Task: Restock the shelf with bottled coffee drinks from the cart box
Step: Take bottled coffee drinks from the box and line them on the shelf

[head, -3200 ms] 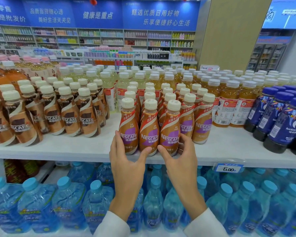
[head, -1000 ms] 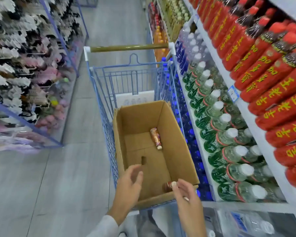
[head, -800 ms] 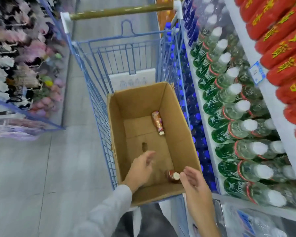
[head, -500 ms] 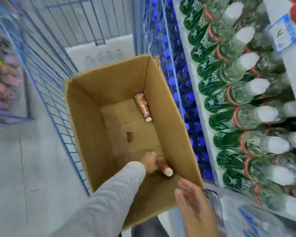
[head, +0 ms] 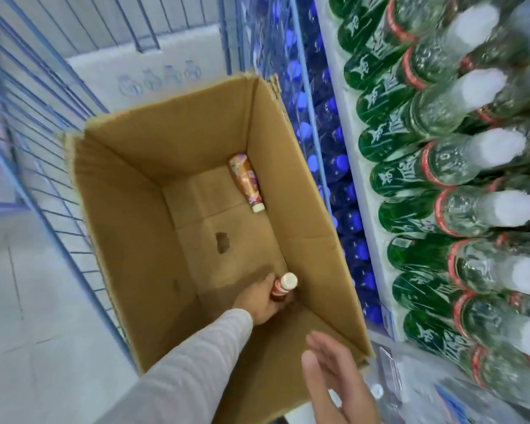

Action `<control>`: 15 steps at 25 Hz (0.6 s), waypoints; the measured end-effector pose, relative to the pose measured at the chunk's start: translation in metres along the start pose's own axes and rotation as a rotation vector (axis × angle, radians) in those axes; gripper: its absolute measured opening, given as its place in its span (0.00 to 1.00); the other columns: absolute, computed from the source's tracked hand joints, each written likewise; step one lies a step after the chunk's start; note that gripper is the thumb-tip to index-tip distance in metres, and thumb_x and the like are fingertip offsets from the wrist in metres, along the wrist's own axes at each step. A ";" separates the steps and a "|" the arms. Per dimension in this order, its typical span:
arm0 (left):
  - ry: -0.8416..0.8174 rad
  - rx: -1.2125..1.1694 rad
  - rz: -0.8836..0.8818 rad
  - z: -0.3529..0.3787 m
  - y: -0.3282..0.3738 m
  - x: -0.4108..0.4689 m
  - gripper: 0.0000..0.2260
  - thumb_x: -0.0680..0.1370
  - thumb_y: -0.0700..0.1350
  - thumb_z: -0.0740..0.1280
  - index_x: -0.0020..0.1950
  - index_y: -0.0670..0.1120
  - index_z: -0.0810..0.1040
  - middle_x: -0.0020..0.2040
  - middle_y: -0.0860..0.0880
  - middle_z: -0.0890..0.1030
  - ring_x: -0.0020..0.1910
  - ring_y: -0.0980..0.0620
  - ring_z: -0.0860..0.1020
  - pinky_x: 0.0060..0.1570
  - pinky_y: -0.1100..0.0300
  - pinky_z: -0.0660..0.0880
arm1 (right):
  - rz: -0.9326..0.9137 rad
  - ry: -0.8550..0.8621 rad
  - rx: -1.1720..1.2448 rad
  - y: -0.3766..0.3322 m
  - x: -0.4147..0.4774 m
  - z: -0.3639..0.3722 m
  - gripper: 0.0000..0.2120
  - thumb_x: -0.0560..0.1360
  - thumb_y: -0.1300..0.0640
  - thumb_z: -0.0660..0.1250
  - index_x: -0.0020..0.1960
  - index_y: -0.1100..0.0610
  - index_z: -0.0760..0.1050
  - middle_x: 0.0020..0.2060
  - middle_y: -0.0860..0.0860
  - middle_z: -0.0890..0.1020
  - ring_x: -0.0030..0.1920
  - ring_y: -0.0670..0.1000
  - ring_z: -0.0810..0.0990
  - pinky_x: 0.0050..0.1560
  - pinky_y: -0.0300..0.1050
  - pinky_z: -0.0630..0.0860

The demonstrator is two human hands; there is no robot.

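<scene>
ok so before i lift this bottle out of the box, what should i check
1. Grip of left hand on near bottle: ok, fingers curled round its body.
2. Its cap: ok, white cap on.
3. Spare right hand: ok, open, holding nothing.
4. Path up out of the box: ok, top open.
5. Box emptied: not ok, far bottle lies on its side by the right wall.
6. Label condition: cannot tell, blurred.
</scene>
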State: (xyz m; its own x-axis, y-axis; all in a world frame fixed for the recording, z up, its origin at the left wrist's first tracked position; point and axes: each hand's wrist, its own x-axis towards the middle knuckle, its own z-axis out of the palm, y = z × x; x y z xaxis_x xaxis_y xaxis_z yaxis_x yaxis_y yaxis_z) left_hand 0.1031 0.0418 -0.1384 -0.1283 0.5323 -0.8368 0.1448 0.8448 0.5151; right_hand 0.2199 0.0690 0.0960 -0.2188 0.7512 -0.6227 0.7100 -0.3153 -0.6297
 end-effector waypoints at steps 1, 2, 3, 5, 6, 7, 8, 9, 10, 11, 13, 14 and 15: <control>0.056 -0.169 -0.077 -0.012 0.003 -0.014 0.33 0.76 0.54 0.72 0.77 0.53 0.62 0.72 0.47 0.73 0.68 0.42 0.73 0.72 0.48 0.67 | 0.018 -0.023 0.035 -0.006 0.009 0.002 0.11 0.70 0.43 0.71 0.53 0.38 0.81 0.50 0.38 0.86 0.53 0.38 0.82 0.55 0.28 0.74; 0.119 -0.313 -0.124 -0.027 0.004 -0.027 0.31 0.75 0.53 0.73 0.75 0.53 0.64 0.69 0.48 0.76 0.65 0.44 0.76 0.70 0.49 0.69 | 0.030 -0.042 0.023 -0.014 0.023 0.009 0.09 0.73 0.48 0.72 0.53 0.41 0.82 0.51 0.40 0.85 0.53 0.39 0.82 0.55 0.29 0.74; 0.201 -0.422 -0.149 -0.043 0.007 -0.041 0.28 0.75 0.53 0.74 0.71 0.53 0.66 0.66 0.48 0.78 0.61 0.46 0.78 0.67 0.51 0.71 | 0.042 -0.084 -0.013 -0.022 0.042 0.016 0.09 0.76 0.49 0.71 0.56 0.44 0.80 0.53 0.41 0.84 0.54 0.40 0.81 0.57 0.31 0.74; 0.352 -0.598 -0.139 -0.079 0.013 -0.077 0.24 0.75 0.52 0.73 0.67 0.54 0.68 0.61 0.52 0.79 0.56 0.51 0.79 0.63 0.55 0.73 | 0.021 -0.183 -0.127 -0.042 0.082 0.039 0.12 0.78 0.45 0.67 0.61 0.45 0.76 0.56 0.42 0.81 0.57 0.43 0.80 0.62 0.42 0.75; 0.409 -0.674 -0.121 -0.095 0.016 -0.093 0.24 0.75 0.52 0.73 0.68 0.54 0.68 0.61 0.53 0.79 0.56 0.52 0.79 0.63 0.54 0.74 | 0.000 -0.188 -0.166 -0.054 0.106 0.054 0.13 0.79 0.44 0.66 0.61 0.46 0.75 0.55 0.43 0.81 0.56 0.44 0.80 0.60 0.45 0.76; 0.450 -0.738 -0.115 -0.111 0.019 -0.111 0.25 0.75 0.52 0.74 0.69 0.53 0.68 0.61 0.53 0.79 0.56 0.51 0.80 0.64 0.52 0.75 | -0.024 -0.203 -0.179 -0.068 0.130 0.071 0.12 0.80 0.44 0.65 0.60 0.47 0.74 0.53 0.44 0.80 0.53 0.45 0.80 0.54 0.44 0.77; 0.481 -0.796 -0.108 -0.125 0.022 -0.126 0.27 0.75 0.52 0.74 0.70 0.53 0.68 0.60 0.52 0.80 0.56 0.50 0.80 0.64 0.48 0.76 | -0.045 -0.215 -0.196 -0.078 0.155 0.091 0.10 0.80 0.46 0.65 0.59 0.48 0.73 0.50 0.45 0.80 0.49 0.45 0.80 0.48 0.41 0.77; 0.503 -0.827 -0.106 -0.140 0.024 -0.141 0.28 0.73 0.53 0.75 0.70 0.53 0.69 0.60 0.50 0.80 0.56 0.48 0.81 0.63 0.46 0.77 | -0.062 -0.221 -0.234 -0.086 0.181 0.114 0.08 0.80 0.48 0.65 0.57 0.50 0.73 0.49 0.47 0.81 0.47 0.46 0.80 0.46 0.41 0.76; 0.527 -0.851 -0.095 -0.153 0.029 -0.156 0.31 0.70 0.56 0.76 0.69 0.53 0.69 0.59 0.49 0.81 0.55 0.47 0.81 0.61 0.45 0.79 | -0.081 -0.222 -0.280 -0.091 0.207 0.136 0.09 0.80 0.50 0.65 0.57 0.52 0.73 0.51 0.51 0.82 0.48 0.51 0.81 0.48 0.44 0.77; 0.545 -0.871 -0.103 -0.166 0.033 -0.170 0.34 0.66 0.60 0.76 0.69 0.54 0.70 0.58 0.48 0.81 0.54 0.46 0.82 0.58 0.45 0.80 | -0.086 -0.238 -0.328 -0.092 0.233 0.159 0.11 0.80 0.51 0.65 0.60 0.54 0.74 0.54 0.55 0.82 0.52 0.56 0.81 0.53 0.48 0.77; 0.570 -0.939 -0.117 -0.184 0.036 -0.190 0.43 0.56 0.66 0.77 0.68 0.56 0.71 0.56 0.48 0.81 0.53 0.44 0.82 0.55 0.43 0.81 | -0.090 -0.252 -0.454 -0.089 0.277 0.199 0.20 0.78 0.52 0.65 0.68 0.58 0.71 0.62 0.59 0.78 0.61 0.62 0.78 0.62 0.51 0.74; 0.579 -0.983 -0.117 -0.191 0.037 -0.197 0.46 0.51 0.67 0.80 0.67 0.57 0.72 0.55 0.47 0.82 0.52 0.42 0.83 0.54 0.41 0.81 | -0.110 -0.240 -0.537 -0.086 0.294 0.216 0.24 0.77 0.53 0.65 0.71 0.59 0.68 0.65 0.60 0.75 0.64 0.63 0.75 0.65 0.52 0.71; 0.594 -1.020 -0.107 -0.195 0.033 -0.200 0.48 0.48 0.65 0.83 0.67 0.58 0.74 0.54 0.45 0.83 0.50 0.39 0.84 0.53 0.40 0.81 | -0.138 -0.221 -0.620 -0.082 0.310 0.231 0.27 0.77 0.53 0.65 0.73 0.60 0.64 0.67 0.61 0.73 0.66 0.63 0.73 0.66 0.53 0.70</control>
State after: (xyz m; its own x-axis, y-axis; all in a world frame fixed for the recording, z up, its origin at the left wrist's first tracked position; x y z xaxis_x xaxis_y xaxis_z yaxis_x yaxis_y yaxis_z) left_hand -0.0580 -0.0258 0.0822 -0.5667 0.1713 -0.8059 -0.7090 0.3968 0.5829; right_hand -0.0605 0.1936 -0.1526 -0.4205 0.6036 -0.6774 0.9042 0.2166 -0.3682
